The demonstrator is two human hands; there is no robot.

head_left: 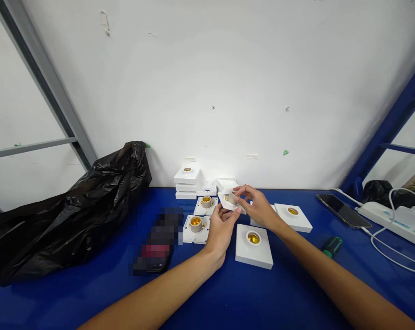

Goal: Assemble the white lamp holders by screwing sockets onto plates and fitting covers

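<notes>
Both hands hold a white lamp socket base [230,198] tilted above the table. My left hand [221,227] grips its lower edge from below. The fingers of my right hand [253,204] pinch the round socket and the plate's right side. Left of my left hand lie two open socket bases, a nearer one [195,225] and a farther one [206,203], with brass-coloured threads and side terminals showing. A covered lamp socket [253,245] lies flat in front of my hands. Another covered socket [293,217] lies right of my right hand, beside a white piece partly hidden by it.
A stack of white sockets [187,178] stands by the wall. A black plastic bag [90,197] fills the left side, near a blurred dark object [161,243]. To the right are a phone [343,211], a green screwdriver [332,246] and a power strip [393,220] with white cables.
</notes>
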